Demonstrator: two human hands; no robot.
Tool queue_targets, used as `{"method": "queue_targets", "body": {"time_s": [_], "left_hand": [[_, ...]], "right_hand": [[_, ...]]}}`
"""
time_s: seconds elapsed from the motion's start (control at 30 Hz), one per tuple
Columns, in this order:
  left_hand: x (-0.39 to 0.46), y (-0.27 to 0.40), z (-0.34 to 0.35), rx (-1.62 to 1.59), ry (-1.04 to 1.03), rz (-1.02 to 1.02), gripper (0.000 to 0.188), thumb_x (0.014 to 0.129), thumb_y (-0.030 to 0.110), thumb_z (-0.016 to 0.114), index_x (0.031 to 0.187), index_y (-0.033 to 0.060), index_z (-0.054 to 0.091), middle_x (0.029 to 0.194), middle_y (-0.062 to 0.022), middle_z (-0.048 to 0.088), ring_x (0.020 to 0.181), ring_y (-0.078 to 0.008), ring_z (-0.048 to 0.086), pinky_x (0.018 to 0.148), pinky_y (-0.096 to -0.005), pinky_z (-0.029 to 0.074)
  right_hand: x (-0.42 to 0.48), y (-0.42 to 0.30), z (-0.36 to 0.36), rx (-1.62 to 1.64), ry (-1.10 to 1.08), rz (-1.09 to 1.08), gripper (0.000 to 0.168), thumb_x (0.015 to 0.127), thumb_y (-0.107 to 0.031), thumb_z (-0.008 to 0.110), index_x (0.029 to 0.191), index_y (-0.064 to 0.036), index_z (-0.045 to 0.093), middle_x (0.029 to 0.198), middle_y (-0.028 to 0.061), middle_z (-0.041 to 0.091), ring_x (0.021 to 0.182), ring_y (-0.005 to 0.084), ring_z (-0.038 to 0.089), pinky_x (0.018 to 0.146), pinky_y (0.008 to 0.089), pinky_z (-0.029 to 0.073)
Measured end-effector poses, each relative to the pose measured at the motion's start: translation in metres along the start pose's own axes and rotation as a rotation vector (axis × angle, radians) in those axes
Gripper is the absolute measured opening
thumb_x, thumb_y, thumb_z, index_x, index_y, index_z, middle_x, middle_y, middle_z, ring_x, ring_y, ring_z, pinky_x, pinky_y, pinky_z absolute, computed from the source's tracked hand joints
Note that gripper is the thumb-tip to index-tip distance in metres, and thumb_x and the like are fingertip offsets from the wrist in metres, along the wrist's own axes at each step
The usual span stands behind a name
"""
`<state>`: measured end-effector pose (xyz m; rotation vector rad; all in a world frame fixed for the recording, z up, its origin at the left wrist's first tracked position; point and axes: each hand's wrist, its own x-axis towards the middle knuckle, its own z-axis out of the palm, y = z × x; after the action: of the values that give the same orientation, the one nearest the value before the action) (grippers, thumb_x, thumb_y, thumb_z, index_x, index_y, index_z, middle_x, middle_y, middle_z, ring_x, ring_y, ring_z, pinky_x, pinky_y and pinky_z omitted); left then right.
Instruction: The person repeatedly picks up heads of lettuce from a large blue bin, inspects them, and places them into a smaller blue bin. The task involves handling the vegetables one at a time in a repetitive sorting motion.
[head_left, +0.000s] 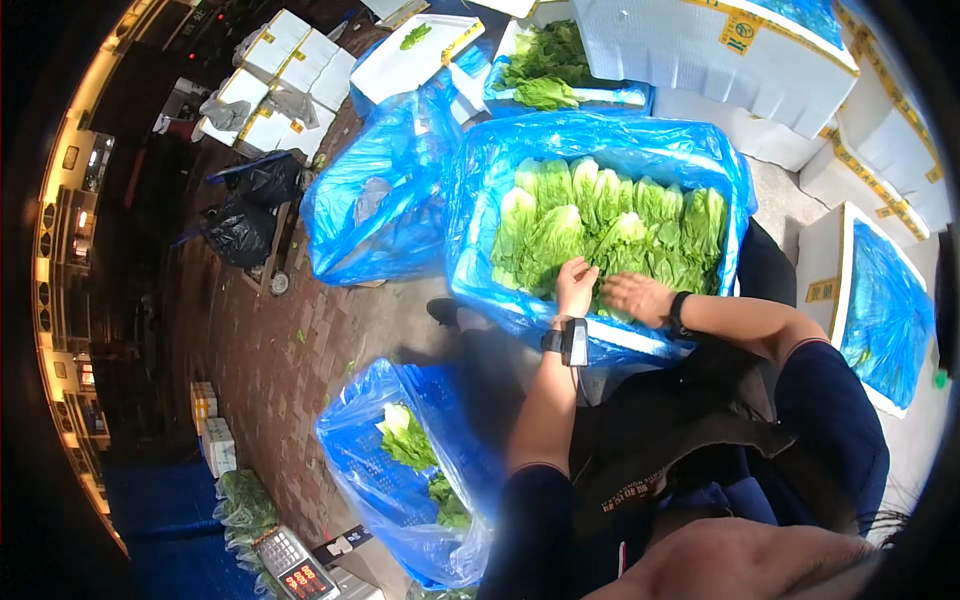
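Observation:
Before me stands a foam box (630, 337) lined with blue plastic film (517, 142) and packed with rows of green leaf lettuce (555, 240). My left hand (576, 289) is over its near edge, fingers curled, against the near lettuce; whether it grips a leaf I cannot tell. Just to its right, my right hand (639, 297) lies palm down over the near heads, fingers extended and slightly blurred. The two hands are close together. A wrist device (574, 342) is on my left wrist, and a black band (679, 313) on my right.
A blue crate (375, 442) with a clear liner holds some lettuce (409, 439) at lower left. Beyond it is a digital scale (296, 566). Blue film (382, 195) adjoins the box's left side. White foam boxes (705, 60) stand behind and right; black bags (247, 217) lie left.

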<state>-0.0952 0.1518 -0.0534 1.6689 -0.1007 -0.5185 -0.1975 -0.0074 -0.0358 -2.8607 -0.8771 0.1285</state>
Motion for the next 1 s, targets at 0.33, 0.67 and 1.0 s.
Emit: {"method": "queue_targets", "body": {"time_s": [0.33, 0.67, 1.0], "left_hand": [[-0.034, 0.019, -0.038, -0.142, -0.015, -0.138, 0.029, 0.085, 0.01, 0.067, 0.11, -0.0002, 0.059, 0.106, -0.0099, 0.063, 0.1, -0.0175, 0.058, 0.089, -0.0291, 0.045], [-0.027, 0.078, -0.02, -0.067, -0.119, 0.33, 0.095, 0.079, 0.03, 0.076, 0.147, 0.0051, 0.014, 0.146, -0.0178, 0.028, 0.13, -0.0267, 0.033, 0.105, -0.0368, 0.034], [-0.062, 0.075, -0.066, -1.04, -0.359, -0.048, 0.058, 0.096, 0.044, 0.043, 0.137, 0.0038, 0.04, 0.131, -0.0121, 0.051, 0.116, -0.0245, 0.053, 0.097, -0.0429, 0.044]], "right_hand": [[0.046, 0.02, 0.007, 0.017, -0.172, -0.202, 0.043, 0.062, -0.025, 0.071, 0.105, -0.029, 0.063, 0.094, -0.0023, 0.057, 0.103, 0.0174, 0.053, 0.089, 0.0375, 0.037], [0.039, 0.079, -0.135, 1.403, 0.298, 0.478, 0.058, 0.084, -0.035, 0.069, 0.13, -0.004, 0.051, 0.117, 0.0049, 0.06, 0.111, 0.0136, 0.053, 0.097, 0.028, 0.04], [0.051, 0.135, -0.017, 0.479, -0.056, 1.174, 0.072, 0.081, -0.061, 0.057, 0.114, 0.003, 0.059, 0.116, 0.025, 0.059, 0.108, 0.0355, 0.058, 0.088, 0.0432, 0.048]]}}
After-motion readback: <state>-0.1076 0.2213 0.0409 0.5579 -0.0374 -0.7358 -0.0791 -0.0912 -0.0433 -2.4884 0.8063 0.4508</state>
